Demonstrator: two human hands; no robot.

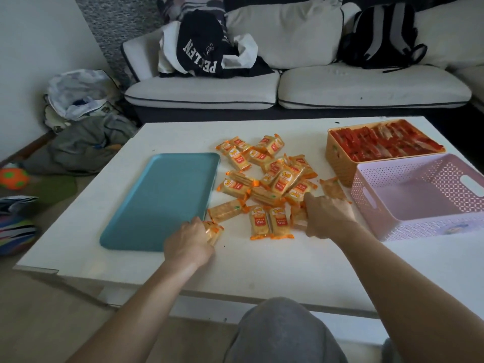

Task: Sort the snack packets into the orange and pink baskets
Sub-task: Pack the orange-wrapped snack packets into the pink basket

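Head-cam view down onto white table [78, 210]. Centre: loose pile of orange snack packets [264, 179], many, overlapping, some face up, some face down. Left of pile: teal tray [162, 200], flat on table, long side running away from viewer. Far right: orange basket [340, 158], packed w/ red packets [387, 144] in rows. Just beside it, nearer viewer: pink basket [419, 221], lattice walls, handle slots.

L hand [188, 244] at tray's near right corner, fingers curled round one stray packet [214, 231]. R hand [328, 216] at pile's right edge, near pink basket, knuckles up, fingers bent down onto edge packet [298, 218]; gripping or only pressing, can't tell.

Beyond table: pale sofa [366, 87] w/ dark clothing [204, 48] and black backpack [379, 35]. Floor at left: bags [78, 93], orange ball [13, 178]. Bottom of view: grey-trousered knee [282, 334].
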